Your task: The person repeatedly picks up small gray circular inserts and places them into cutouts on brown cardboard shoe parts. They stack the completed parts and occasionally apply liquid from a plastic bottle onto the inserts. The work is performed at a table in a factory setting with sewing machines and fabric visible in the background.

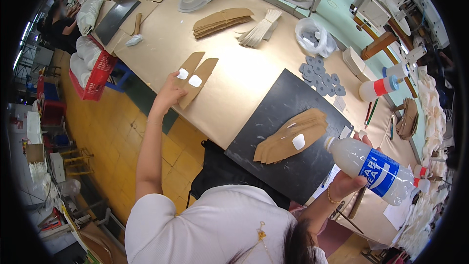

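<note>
My right hand (pixel 348 182) is wrapped around a clear plastic bottle (pixel 349 152) with a blue label and whitish contents. The bottle lies tilted, its narrow capped end pointing left over the black mat. At the table's front edge, my left hand (pixel 171 92) rests with finger and thumb apart on two flat brown pieces (pixel 207 71), each bearing a white patch (pixel 195 80). Below the bottle's tip, a fanned stack of brown pieces (pixel 276 142) lies on the black mat (pixel 254 117), another white patch (pixel 298 141) on top.
Grey tabs (pixel 320 76) lie beside a plastic bag (pixel 312 36). A red-banded bottle (pixel 376 89) and pencils (pixel 372 112) are at the right. Farther back are a brown bundle (pixel 222 21), pale strips (pixel 260 28) and a brush (pixel 136 32). A red crate (pixel 100 76) stands left.
</note>
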### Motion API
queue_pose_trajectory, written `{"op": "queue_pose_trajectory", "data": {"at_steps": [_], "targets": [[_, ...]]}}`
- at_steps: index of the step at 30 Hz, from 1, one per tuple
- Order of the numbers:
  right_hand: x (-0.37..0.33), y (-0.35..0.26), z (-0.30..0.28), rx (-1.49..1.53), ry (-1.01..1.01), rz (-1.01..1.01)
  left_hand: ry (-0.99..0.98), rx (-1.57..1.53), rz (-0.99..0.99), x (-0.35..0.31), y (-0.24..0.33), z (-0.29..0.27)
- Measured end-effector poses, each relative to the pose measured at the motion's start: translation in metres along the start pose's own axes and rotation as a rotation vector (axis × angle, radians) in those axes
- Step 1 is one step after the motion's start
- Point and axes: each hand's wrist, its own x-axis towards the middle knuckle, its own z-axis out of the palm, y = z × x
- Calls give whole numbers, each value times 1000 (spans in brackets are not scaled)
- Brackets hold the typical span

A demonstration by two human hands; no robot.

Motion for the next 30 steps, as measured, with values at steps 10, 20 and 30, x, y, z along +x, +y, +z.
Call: {"op": "queue_pose_trajectory", "data": {"at_steps": [10, 20, 30], "targets": [[0, -7, 14, 74, 27, 49, -31, 254, 697, -71, 66, 96], [-6, -18, -9, -37, 19, -2, -221, 209, 962, -132, 91, 209], [-6, -22, -1, 40, -18, 54, -266, 182, 772, -136, 83, 215]]}}
